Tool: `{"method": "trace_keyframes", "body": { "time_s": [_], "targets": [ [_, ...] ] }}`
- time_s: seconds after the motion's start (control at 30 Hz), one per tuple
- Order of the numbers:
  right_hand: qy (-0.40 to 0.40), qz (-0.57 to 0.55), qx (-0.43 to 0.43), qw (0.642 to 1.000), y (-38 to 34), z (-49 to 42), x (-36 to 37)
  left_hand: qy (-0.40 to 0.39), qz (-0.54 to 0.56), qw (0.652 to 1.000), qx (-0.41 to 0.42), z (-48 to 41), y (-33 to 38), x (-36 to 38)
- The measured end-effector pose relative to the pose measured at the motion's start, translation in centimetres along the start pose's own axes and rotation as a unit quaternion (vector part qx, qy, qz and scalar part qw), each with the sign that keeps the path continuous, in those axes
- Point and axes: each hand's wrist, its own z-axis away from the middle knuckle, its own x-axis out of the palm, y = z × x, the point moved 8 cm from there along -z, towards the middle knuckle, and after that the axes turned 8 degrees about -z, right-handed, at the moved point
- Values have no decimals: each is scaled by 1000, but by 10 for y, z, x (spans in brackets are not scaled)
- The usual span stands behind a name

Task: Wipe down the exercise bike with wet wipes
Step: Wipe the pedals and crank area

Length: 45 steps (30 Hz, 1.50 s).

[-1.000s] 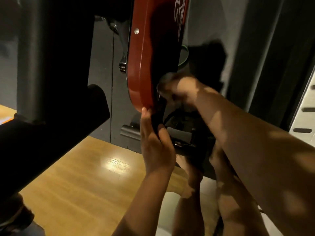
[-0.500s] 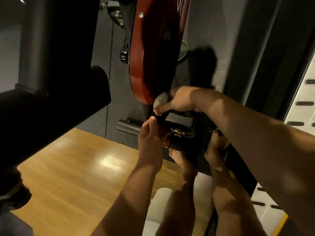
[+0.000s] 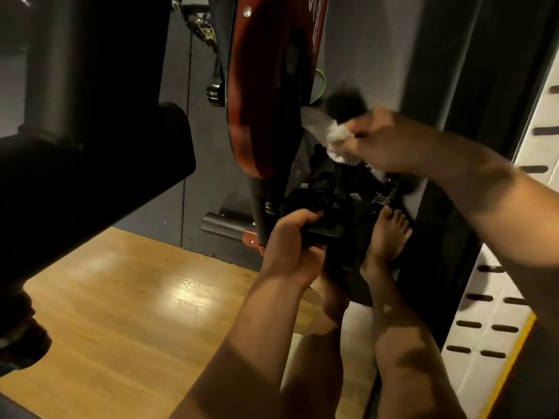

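The biggest thing in your view is the exercise bike. Its black frame fills everything left of the red cover, and I'll use that cover as the reference point for the rest. The wooden floor spreads out below and to the left of the cover, with a bright glare patch on it. Well off to the right of the cover there's a white panel with dark slots.

Your right hand is up just right of the cover's lower half. It's a bit blurry, but the fingers are clearly bunched around the wet wipe. The wipe is crumpled and sits just beside the cover's right edge; can't tell if it actually touches.

Your left hand is right below the bottom tip of the cover, fingers curled around the black pedal, so that's a solid grip. One bare foot is on the dark mat below and right of the cover, near the pedal.
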Motion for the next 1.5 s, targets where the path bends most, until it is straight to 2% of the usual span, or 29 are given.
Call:
{"method": "trace_keyframes", "body": {
  "time_s": [0.07, 0.13, 0.17, 0.23, 0.3, 0.33, 0.37, 0.43, 0.5, 0.53, 0.63, 0.7, 0.77, 0.87, 1.03, 1.17, 1.5],
  "targets": [
    [28, 24, -59, 998, -6, 25, 11, -17, 3, 1000, 14, -1, -2, 0],
    [-8, 24, -123, 992, -16, 47, 37, -19, 18, 999, 29, -4, 0, 0],
    [-34, 69, -140, 987, -17, 52, 47, -18, 18, 999, 36, -4, 1, 1],
    [-35, 158, -124, 979, -11, 37, 46, -18, 6, 999, 45, -2, 3, 4],
    [-8, 152, -44, 987, -5, 17, 27, -20, -6, 998, 54, -1, 4, 7],
    [-6, 154, -34, 988, -9, 14, 24, -15, -7, 998, 60, -1, 4, 6],
    [-24, 174, -52, 983, -14, 16, 30, -7, -2, 998, 62, -3, 4, 5],
    [-75, 265, -147, 950, -26, 35, 60, 15, 6, 998, 63, -5, 3, 2],
    [-118, 256, -187, 941, -26, 56, 77, 13, -2, 998, 65, -8, 3, 2],
    [-101, 225, -183, 952, -18, 53, 72, 2, -1, 998, 65, -7, 3, 4],
    [51, 121, -147, 980, -4, 23, 25, -24, -15, 998, 52, -9, -1, 3],
    [26, 120, -82, 989, -4, 17, 31, -27, -20, 998, 56, -11, -3, -2],
    [-2, 128, -85, 988, -9, 29, 55, -34, -9, 997, 70, -13, -1, -2],
    [6, 164, -101, 981, -5, 47, 78, -31, -25, 996, 78, -19, -2, -6],
    [20, 96, -45, 994, 4, 31, 80, 6, -98, 993, 69, -23, -2, -14],
    [2, 147, -45, 988, 9, 32, 86, -18, -131, 989, 67, -20, -2, -14],
    [24, 186, -43, 981, 44, 9, 95, 58, -167, 984, 15, -45, -15, -33]
  ]
}}
